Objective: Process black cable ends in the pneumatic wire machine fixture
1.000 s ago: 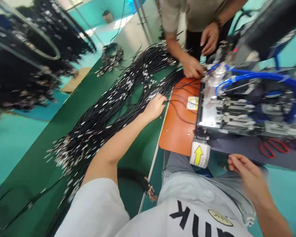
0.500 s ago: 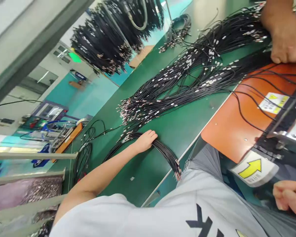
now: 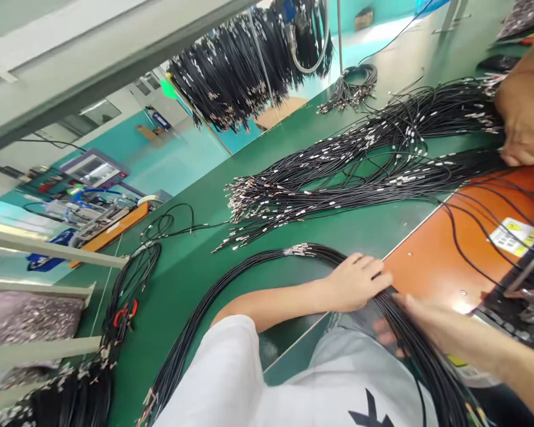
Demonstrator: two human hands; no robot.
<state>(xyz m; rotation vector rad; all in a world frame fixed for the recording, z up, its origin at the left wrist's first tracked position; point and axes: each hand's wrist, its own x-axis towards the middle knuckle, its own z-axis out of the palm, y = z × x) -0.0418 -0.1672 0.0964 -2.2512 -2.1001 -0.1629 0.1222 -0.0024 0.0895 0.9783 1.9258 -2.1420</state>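
My left hand (image 3: 358, 281) closes over the black cable bundle (image 3: 427, 362) at the green table (image 3: 182, 279) edge, just beside the orange mat (image 3: 431, 255). My right hand (image 3: 404, 320) is blurred under the bundle, so I can't tell its grip. A co-worker's hand (image 3: 523, 130) rests on the loose cable pile (image 3: 338, 172).

Green workbench top (image 3: 342, 228), long. Teal floor (image 3: 182, 160), glossy, with light glare (image 3: 385, 29) at the far end. Grey overhead rail (image 3: 98, 50). Neighbouring machine (image 3: 98, 216) on an orange base. Hung black cable bundles (image 3: 231, 71).
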